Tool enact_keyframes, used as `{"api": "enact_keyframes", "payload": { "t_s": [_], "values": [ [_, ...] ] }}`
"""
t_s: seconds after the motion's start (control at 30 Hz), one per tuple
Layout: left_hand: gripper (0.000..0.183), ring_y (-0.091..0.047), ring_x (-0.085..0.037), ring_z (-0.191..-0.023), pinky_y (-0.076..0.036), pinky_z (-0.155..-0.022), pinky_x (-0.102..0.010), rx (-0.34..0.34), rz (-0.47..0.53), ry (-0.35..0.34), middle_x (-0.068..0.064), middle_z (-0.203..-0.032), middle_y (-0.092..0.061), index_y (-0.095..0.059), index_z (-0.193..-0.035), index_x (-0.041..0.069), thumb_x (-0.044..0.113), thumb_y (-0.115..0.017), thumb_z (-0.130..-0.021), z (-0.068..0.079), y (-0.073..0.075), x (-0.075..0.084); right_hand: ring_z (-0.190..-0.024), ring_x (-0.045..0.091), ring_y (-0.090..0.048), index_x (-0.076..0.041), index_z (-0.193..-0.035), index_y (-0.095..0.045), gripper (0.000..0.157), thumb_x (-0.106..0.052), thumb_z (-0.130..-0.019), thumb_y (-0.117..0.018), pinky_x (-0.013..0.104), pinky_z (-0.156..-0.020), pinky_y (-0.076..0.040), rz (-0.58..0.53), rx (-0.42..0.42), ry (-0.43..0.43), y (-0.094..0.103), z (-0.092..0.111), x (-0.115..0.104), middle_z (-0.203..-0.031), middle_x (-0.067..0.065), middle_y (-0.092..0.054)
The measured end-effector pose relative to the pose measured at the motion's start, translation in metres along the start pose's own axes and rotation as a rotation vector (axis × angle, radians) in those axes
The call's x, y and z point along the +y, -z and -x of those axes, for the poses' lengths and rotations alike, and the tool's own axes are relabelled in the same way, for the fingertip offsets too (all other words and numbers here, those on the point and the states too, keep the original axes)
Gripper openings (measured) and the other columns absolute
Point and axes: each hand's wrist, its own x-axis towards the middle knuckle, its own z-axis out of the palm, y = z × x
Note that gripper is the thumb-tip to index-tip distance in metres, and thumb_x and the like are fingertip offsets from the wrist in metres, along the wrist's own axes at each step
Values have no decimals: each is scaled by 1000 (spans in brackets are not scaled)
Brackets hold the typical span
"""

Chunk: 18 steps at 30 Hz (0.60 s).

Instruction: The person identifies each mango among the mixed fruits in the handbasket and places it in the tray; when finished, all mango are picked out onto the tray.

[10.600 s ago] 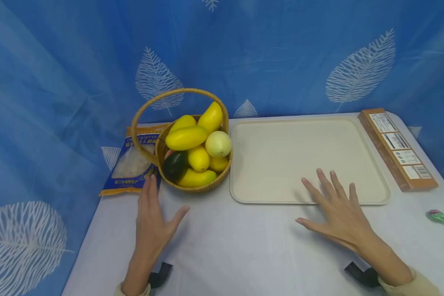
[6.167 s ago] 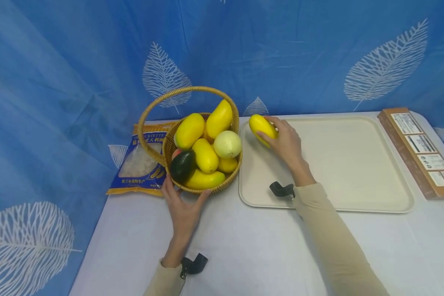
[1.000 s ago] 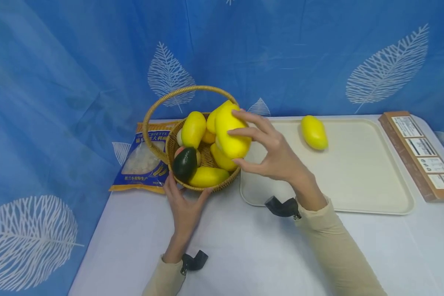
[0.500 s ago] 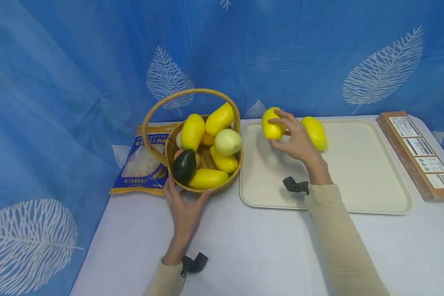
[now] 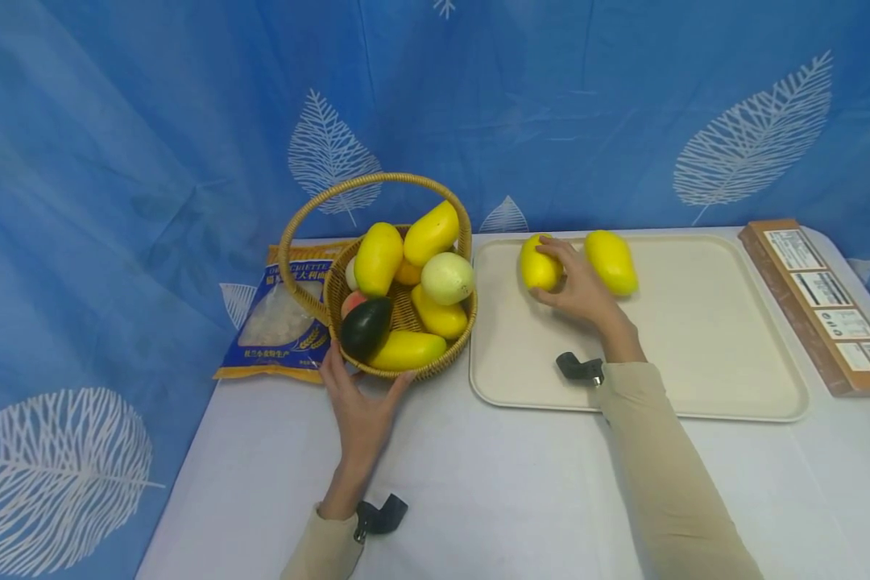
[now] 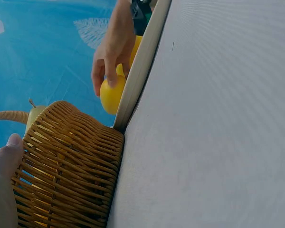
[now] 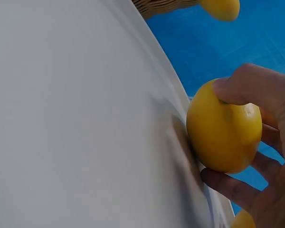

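On the tray's far left part, my right hand (image 5: 583, 282) grips a yellow mango (image 5: 539, 264) between thumb and fingers; in the right wrist view this mango (image 7: 223, 130) is low over the tray surface, and whether it touches is hard to tell. Just right of it lies another mango (image 5: 612, 263). My left hand (image 5: 362, 415) rests spread against the front of the wicker basket (image 5: 435, 366), its thumb (image 6: 9, 154) straight along the wall. Inside are several yellow mangoes (image 5: 379, 258), a pale green round fruit (image 5: 447, 279), an avocado (image 5: 366, 329) and a partly hidden pinkish fruit (image 5: 353, 304).
The beige tray (image 5: 696, 346) lies right of the basket, whose tall handle (image 5: 377, 177) arches upward. A blue pasta bag (image 5: 275, 322) lies left, partly behind the basket. A long brown box (image 5: 815, 306) borders the tray's right side. A blue leaf-patterned curtain (image 5: 587, 121) hangs behind.
My right hand has carried the mango from above the basket rightward and lowered it to the tray beside the other mango. The avocado has tipped slightly; my left hand stays at the basket.
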Motion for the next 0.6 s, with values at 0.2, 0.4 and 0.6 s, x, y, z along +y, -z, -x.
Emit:
{"api": "enact_keyframes", "payload": {
  "t_s": [0.2, 0.4, 0.6],
  "values": [
    [114, -34, -27, -136, -40, -107, -50, -7, 2, 11, -15, -153, -24, -16, -157, 16, 39, -87, -71, 1, 0, 0, -148, 37, -21, -4, -141, -46, 70, -10, -79, -78, 56, -119, -20, 24, -6, 10, -1, 0, 2, -160, 12, -26],
    [113, -34, -28, -137, -40, -106, -50, -7, 9, 0, -14, -153, -23, -16, -157, 17, 37, -88, -72, 1, 0, -1, -148, 37, -19, -5, -141, -47, 71, -12, -79, -78, 57, -119, -18, 53, -11, 9, -1, -1, 4, -160, 13, -25],
    [112, -34, -24, -136, -40, -106, -49, -4, 15, -6, -12, -153, -24, -17, -157, 18, 37, -87, -72, 1, 0, -1, -149, 38, -17, -6, -142, -46, 71, -12, -79, -78, 58, -119, -16, 67, -17, 19, -2, 0, 5, -161, 14, -24]
  ]
}}
